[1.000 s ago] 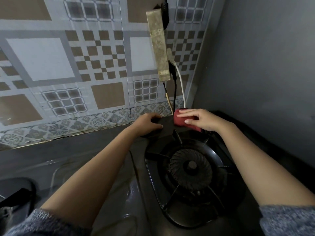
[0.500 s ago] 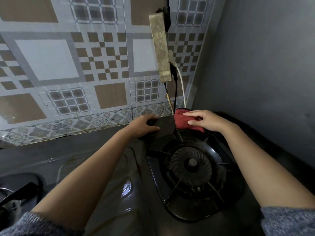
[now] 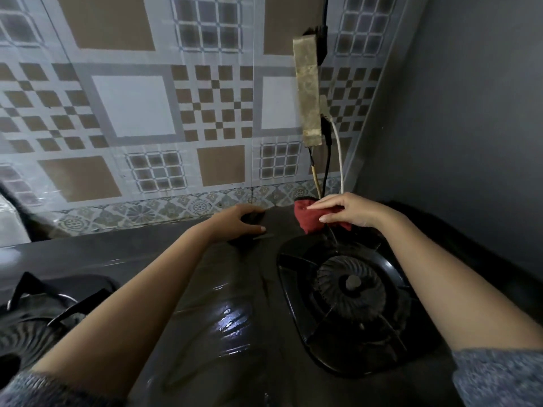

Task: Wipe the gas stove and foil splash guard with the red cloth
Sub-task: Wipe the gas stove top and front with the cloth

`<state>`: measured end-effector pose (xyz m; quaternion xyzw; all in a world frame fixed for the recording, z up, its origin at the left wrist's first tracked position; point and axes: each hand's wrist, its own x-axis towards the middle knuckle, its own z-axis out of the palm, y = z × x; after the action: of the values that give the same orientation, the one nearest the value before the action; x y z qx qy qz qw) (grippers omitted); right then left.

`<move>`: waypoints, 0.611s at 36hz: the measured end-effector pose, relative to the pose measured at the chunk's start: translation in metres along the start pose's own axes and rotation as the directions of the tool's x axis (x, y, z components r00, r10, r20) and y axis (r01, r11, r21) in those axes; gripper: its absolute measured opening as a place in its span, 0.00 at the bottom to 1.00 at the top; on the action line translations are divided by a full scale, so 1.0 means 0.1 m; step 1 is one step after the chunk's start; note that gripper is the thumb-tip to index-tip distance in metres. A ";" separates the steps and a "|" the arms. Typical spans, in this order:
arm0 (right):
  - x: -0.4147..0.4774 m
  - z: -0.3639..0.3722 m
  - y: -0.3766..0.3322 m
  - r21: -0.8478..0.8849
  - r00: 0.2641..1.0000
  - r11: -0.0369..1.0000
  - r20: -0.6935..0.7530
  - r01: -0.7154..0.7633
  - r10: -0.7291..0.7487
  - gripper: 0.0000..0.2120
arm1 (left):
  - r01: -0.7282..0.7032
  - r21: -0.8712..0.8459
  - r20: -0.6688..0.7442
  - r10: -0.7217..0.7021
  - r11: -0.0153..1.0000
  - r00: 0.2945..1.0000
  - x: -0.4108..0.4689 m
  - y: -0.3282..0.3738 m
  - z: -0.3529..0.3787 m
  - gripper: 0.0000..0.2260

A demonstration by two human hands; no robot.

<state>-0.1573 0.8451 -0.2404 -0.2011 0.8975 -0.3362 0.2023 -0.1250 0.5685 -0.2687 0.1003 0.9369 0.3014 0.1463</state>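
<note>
The dark gas stove fills the lower view, with its right burner and part of the left burner showing. The red cloth lies bunched at the stove's rear edge, just behind the right burner. My right hand presses down on it with fingers closed over the fabric. My left hand holds the stove's rear edge a little left of the cloth, thumb on top. The tile-patterned splash guard covers the wall behind.
A grimy power strip hangs on the wall above the cloth, with cables dropping behind the stove. A plain grey wall stands close on the right. Wet glints show on the stove top between the burners.
My view has swung left, so the left burner now shows. My right hand stays on the red cloth at the back edge. My left hand sits slightly farther from the cloth.
</note>
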 end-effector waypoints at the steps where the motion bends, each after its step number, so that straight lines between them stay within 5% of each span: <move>1: 0.04 0.02 -0.05 -0.006 1.000 1.000 0.018 0.007 -0.007 0.18 | 0.015 -0.003 -0.004 -0.015 1.000 1.000 -0.03 -0.03 -0.02 0.24; 15: 0.34 0.30 -0.63 -0.164 0.982 0.983 0.181 0.087 -0.057 0.20 | 0.121 0.001 -0.074 -0.120 0.993 0.990 -0.50 -0.53 -0.32 0.25; 22: 0.39 0.58 -0.84 -0.200 0.985 0.972 0.142 0.123 -0.095 0.19 | 0.131 -0.005 -0.101 -0.131 0.991 0.986 -0.77 -0.70 -0.43 0.25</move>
<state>-0.1421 0.7379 -0.2319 -0.2919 0.9001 -0.2369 0.2202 -0.0740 0.4686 -0.2607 0.0233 0.9479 0.2949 0.1180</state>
